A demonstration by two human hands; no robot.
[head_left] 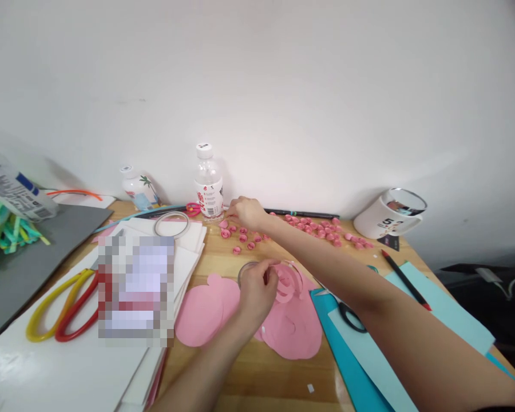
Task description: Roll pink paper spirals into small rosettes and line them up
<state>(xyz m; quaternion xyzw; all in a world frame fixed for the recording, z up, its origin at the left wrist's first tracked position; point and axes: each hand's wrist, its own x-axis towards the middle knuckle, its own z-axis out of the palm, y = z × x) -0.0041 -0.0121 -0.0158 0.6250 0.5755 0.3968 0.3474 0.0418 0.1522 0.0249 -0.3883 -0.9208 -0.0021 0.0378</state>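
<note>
My right hand [246, 213] reaches across to the back of the table, just right of a clear plastic bottle [209, 189]. Its fingers are pinched together right above small rolled pink paper flowers [242, 230]; whatever is between the fingertips is too small to make out. Closer to me, my left hand [257, 289] is curled, thumb and fingers together, beside a pink paper spiral [286, 284]. Its palm side is hidden, so what it holds does not show. A roll of tape [241, 270] sits partly behind it. Pink paper cutouts [208, 315] lie on both sides.
On the left, red-and-yellow-handled scissors [75, 306] and a blurred phone-like rectangle [137, 289] rest on white sheets [21, 366]. To the right are blue paper [339, 349], dark-handled scissors [352, 318], a pencil [405, 280] and a tipped white mug [380, 216]. A wall stands behind.
</note>
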